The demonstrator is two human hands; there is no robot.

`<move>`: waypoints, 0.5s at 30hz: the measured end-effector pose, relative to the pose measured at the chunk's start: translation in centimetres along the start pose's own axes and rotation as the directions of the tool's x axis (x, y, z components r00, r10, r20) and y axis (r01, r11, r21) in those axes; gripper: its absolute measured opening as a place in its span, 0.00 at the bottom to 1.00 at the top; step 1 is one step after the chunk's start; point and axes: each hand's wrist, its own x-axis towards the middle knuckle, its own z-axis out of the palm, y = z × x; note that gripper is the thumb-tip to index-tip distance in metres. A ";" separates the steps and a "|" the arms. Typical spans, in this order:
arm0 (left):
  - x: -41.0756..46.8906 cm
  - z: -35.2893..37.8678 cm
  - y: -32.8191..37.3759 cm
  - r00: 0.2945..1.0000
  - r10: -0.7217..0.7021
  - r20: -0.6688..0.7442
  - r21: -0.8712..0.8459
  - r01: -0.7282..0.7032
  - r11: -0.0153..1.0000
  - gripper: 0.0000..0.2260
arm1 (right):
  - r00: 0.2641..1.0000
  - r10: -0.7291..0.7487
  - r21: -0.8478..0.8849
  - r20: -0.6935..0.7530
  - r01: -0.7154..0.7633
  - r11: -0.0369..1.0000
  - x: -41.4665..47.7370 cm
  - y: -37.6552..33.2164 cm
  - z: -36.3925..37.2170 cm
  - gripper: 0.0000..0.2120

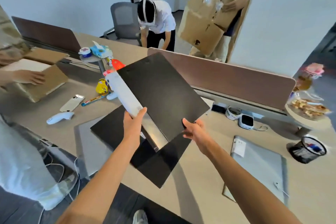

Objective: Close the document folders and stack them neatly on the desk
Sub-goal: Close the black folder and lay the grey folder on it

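I hold a black document folder with a white spine in the air over the desk, tilted up to the left. My left hand grips the near end of its spine. My right hand pinches the near right corner of its cover. Under it a second black folder lies flat on the desk, with a shiny metal clip showing. A grey folder lies shut at the right, and another grey one lies at the left, partly under the black one.
A phone, a white controller, snacks and a cardboard box sit at the left. A partition runs across the back. A mesh pen cup and a small device stand at the right. Other people stand around the desk.
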 end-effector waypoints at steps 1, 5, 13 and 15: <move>-0.4 0.6 -0.6 1.000 -0.029 -0.008 -0.023 0.029 0.999 0.27 | 0.999 -0.015 -0.075 -0.042 0.012 0.997 -0.5 0.3 -1.2 0.08; -2.2 3.1 -2.7 0.993 -0.107 0.039 -0.086 0.110 0.990 0.25 | 0.943 -0.057 -0.242 -0.327 -0.025 0.970 -1.7 1.6 -6.6 0.28; -1.7 6.0 -7.7 0.892 -0.251 0.376 0.148 0.210 0.966 0.17 | 0.938 0.062 -0.241 -0.340 -0.151 0.959 -3.0 4.4 -13.3 0.28; -0.6 6.7 -9.5 0.843 -0.342 0.416 0.292 0.232 0.928 0.21 | 0.924 0.111 -0.216 -0.365 -0.200 0.956 -3.0 6.2 -13.6 0.22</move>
